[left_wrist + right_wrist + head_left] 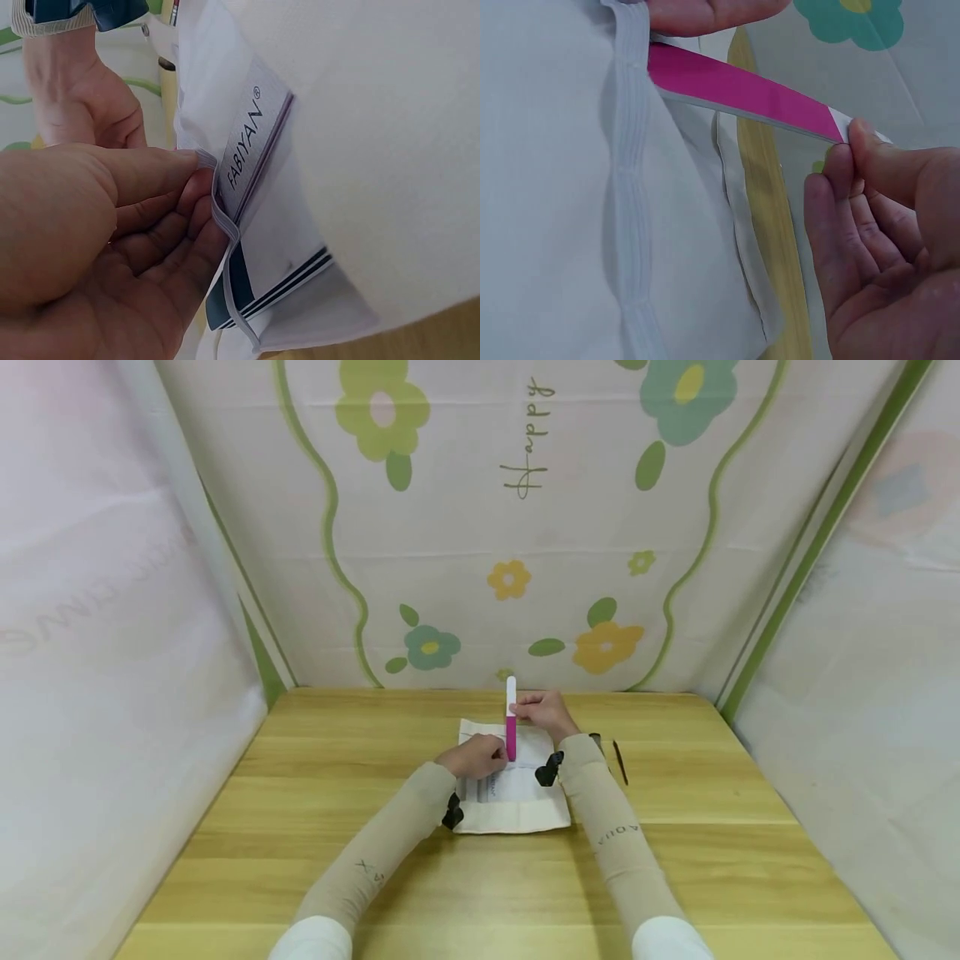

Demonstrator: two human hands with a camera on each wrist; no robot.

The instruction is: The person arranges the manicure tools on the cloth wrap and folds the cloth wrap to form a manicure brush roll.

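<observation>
A white fabric pouch (513, 817) lies spread on the table, a pocket with an elastic edge (634, 172) across it. My left hand (476, 756) pinches that elastic edge between thumb and fingers, lifting it a little. Inside the pocket, behind the elastic, sits a flat item printed "FABIYAN" (247, 142). A slim pink-and-white nail file (511, 739) stands upright over the pouch. Thumb and fingertips of my right hand (551, 714) pinch its white part. The pink lower end reaches the elastic beside my left hand; whether its tip is inside the pocket is hidden.
A thin dark stick (620, 763) lies on the wooden table (360, 877) to the right of my right forearm. A flower-patterned cloth (465, 527) rises behind the table, and pale cloth walls stand on both sides.
</observation>
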